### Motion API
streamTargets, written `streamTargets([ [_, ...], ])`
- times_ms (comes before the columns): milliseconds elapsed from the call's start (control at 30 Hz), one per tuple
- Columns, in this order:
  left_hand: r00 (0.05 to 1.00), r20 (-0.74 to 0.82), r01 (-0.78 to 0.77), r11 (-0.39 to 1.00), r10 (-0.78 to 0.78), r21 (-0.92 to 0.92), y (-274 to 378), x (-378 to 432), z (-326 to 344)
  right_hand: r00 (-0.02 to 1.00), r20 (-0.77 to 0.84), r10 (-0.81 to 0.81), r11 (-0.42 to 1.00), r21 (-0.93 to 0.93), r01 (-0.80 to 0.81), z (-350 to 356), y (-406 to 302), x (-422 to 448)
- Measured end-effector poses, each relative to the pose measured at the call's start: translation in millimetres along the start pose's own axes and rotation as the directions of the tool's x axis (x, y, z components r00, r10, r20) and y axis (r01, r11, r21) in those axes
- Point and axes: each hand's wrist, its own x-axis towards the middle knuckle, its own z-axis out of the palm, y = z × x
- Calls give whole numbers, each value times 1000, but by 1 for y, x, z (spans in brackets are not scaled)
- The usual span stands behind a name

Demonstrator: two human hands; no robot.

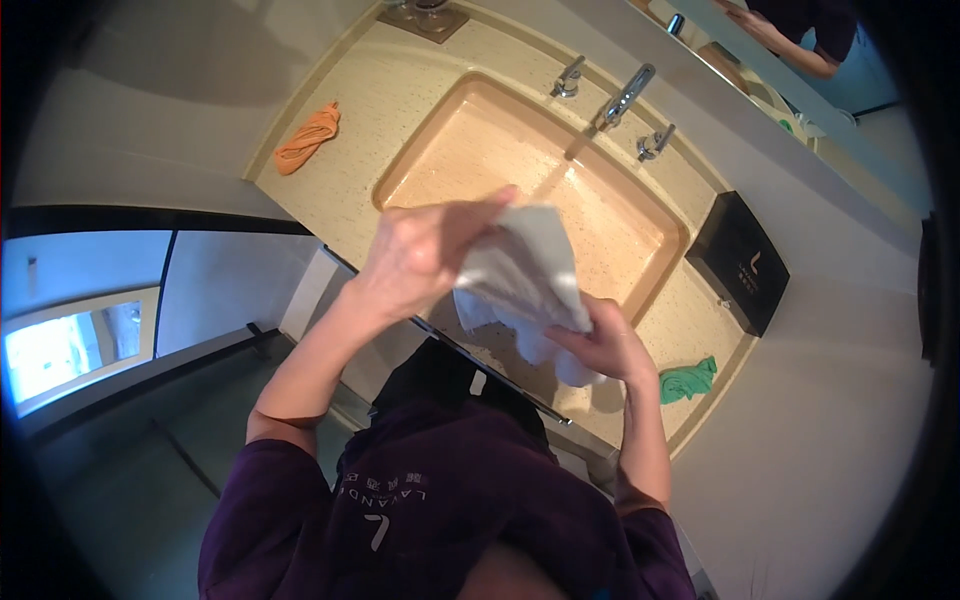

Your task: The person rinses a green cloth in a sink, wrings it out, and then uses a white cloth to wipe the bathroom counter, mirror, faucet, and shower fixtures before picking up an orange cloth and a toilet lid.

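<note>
A white cloth [529,255] hangs, partly folded, between my two hands over the front of the sink. My left hand [420,251] holds its left side, with the fingers slightly blurred and partly hidden. At the lower right corner, my right hand [611,341] pinches the cloth between thumb and fingers. Loose lower folds droop over the counter's front edge. Beneath the cloth lies a rectangular beige sink basin [517,150] with a wet-looking floor.
Behind the basin stand a chrome faucet [626,97] and two handles. An orange cloth [307,139] lies on the left counter, a green cloth [688,381] on the right. Near the right wall sits a black box [739,262]. Glasses rest on a tray [424,22]; a mirror [810,97] hangs behind.
</note>
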Motion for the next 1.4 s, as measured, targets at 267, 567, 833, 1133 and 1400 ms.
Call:
streamTargets([
  [267, 850, 442, 472, 785, -285, -401, 27, 18, -6, 886, -345, -309, 933, 70, 353, -11, -48, 17],
  [567, 928, 359, 353, 526, -96, -774, 29, 27, -73, 859, 76, -507, 846, -149, 512, -38, -35, 26],
  [833, 890, 276, 424, 882, -364, -206, -85, 105, -74, 926, -237, 294, 941, -96, -324, -79, 37, 4],
  [1133, 987, 129, 40, 920, -97, 389, -215, 133, 144, 598, -771, -220, 646, -574, -502, -67, 116, 118],
  [1400, 914, 329, 52, 871, -239, 489, -297, 62, 197, 455, -883, 116, 681, -263, -684, -9, 200, 175],
])
